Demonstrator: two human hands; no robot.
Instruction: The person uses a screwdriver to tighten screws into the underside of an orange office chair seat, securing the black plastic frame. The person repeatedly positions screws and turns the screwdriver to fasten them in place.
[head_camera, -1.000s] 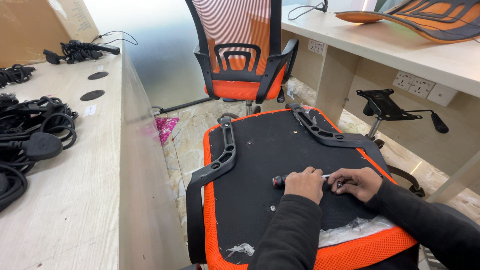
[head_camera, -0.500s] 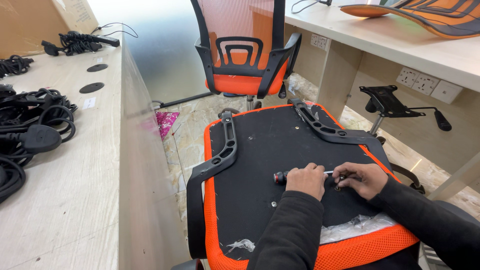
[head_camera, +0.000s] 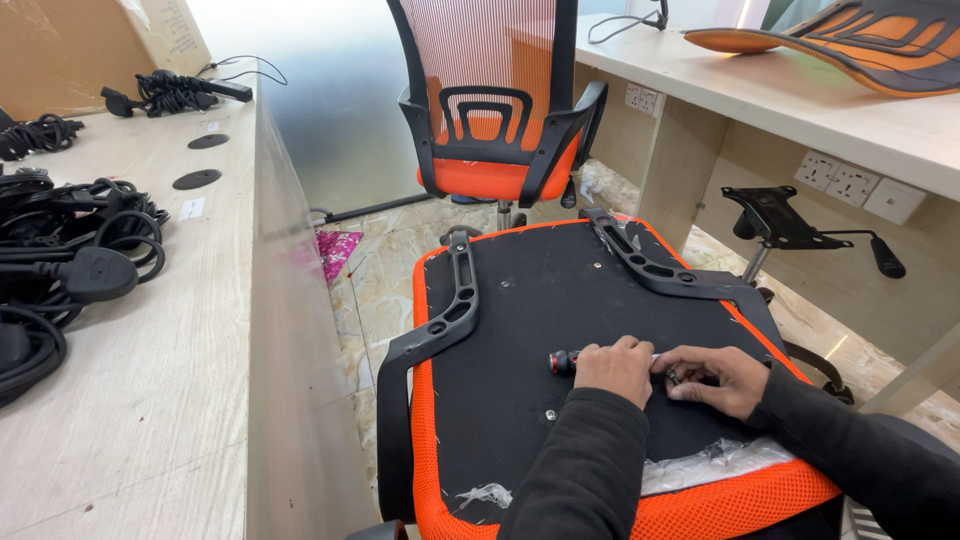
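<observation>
An orange mesh chair seat (head_camera: 600, 300) lies upside down in front of me, its black underside facing up. Two black armrests (head_camera: 445, 315) are fixed along its left and right sides. My left hand (head_camera: 612, 368) is closed around a screwdriver (head_camera: 562, 360) with a black and red handle end, held flat over the black underside. My right hand (head_camera: 712, 378) pinches the tool's tip end, fingers pressed close to the seat. What is under the fingertips is hidden. Torn clear plastic wrap (head_camera: 700, 462) clings to the seat's near edge.
A finished orange office chair (head_camera: 495, 120) stands behind the seat. A light wooden desk (head_camera: 150, 330) on the left carries coiled black power cables (head_camera: 70, 250). A black chair mechanism on a post (head_camera: 780, 222) stands at the right, under a desk with wall sockets (head_camera: 850, 180).
The view has shifted slightly. Both hands stay at the same spot on the seat underside, with the right fingers working nearer the tool's tip.
</observation>
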